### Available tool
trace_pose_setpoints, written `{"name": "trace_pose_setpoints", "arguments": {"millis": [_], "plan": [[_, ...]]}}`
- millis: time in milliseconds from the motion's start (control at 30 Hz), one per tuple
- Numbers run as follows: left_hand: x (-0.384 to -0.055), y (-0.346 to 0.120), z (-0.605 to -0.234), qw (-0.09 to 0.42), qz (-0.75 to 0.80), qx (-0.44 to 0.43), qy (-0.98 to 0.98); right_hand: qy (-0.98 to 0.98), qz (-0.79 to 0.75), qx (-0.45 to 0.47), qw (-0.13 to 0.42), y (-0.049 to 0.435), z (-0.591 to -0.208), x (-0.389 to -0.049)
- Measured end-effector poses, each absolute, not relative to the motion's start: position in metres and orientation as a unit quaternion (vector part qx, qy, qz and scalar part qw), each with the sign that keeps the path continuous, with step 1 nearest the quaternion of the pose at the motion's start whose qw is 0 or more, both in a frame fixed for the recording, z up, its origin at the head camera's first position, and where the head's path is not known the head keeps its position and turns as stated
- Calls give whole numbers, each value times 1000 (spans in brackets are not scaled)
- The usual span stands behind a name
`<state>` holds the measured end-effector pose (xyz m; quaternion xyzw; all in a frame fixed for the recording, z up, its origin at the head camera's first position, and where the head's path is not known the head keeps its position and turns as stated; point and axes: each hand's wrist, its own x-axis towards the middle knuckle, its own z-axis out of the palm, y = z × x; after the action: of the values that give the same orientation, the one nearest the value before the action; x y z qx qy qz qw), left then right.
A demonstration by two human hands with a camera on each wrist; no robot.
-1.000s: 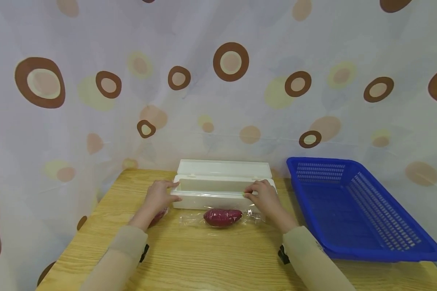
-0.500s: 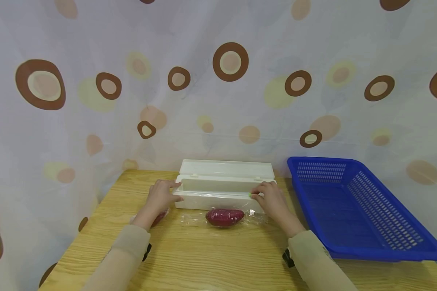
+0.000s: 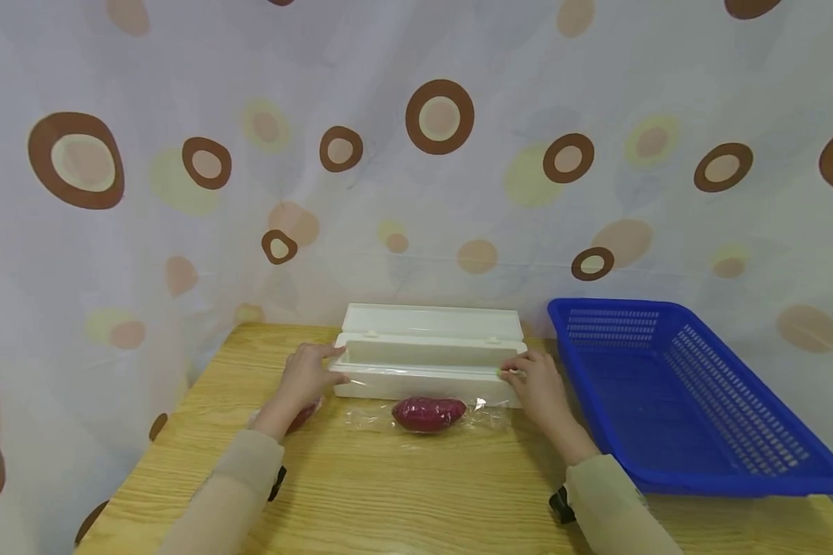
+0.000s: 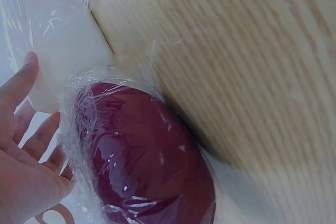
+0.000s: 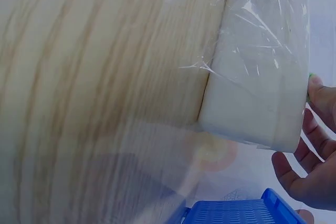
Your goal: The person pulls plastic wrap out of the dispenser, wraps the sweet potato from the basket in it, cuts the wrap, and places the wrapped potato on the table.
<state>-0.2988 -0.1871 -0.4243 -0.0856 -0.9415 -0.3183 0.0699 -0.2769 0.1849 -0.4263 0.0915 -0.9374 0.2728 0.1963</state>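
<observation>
A long white cling film dispenser (image 3: pixel 416 385) stands at the back of the table with its lid (image 3: pixel 430 321) tipped back. My left hand (image 3: pixel 304 383) grips its left end, thumb on the front and fingers at the top edge. At the right end, my right hand (image 3: pixel 541 388) pinches a small green slider (image 3: pixel 501 373) on the front rim, also visible in the right wrist view. Clear film hangs down over the front. On it lies a purple-red sweet potato (image 3: pixel 428 415). Another sweet potato (image 4: pixel 149 156), wrapped in film, sits beside my left hand, partly hidden by the wrist in the head view.
A big blue plastic basket (image 3: pixel 673 408) stands on the right, close to my right forearm. The wooden table (image 3: pixel 416 493) runs forward from a patterned curtain (image 3: pixel 416 193) behind the dispenser.
My right hand has slid rightward along the dispenser's rim with the green slider, reaching the right end. The dispenser shifted slightly right at first. My left hand keeps its hold.
</observation>
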Motion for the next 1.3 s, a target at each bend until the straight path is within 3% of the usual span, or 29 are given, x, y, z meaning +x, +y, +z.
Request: {"name": "trace_pose_setpoints", "arguments": {"millis": [433,1033,1300], "plan": [[-301,-187,-424,44,-345,-110,-931,-917,318,94,222,189,-430,-274],[-300,-187,-423,60,-308,-110,-943,-923,305,80,220,194,-427,-272],[-300,-188,-423,61,-308,-110,-943,-894,299,121,311,197,-430,-270]]}}
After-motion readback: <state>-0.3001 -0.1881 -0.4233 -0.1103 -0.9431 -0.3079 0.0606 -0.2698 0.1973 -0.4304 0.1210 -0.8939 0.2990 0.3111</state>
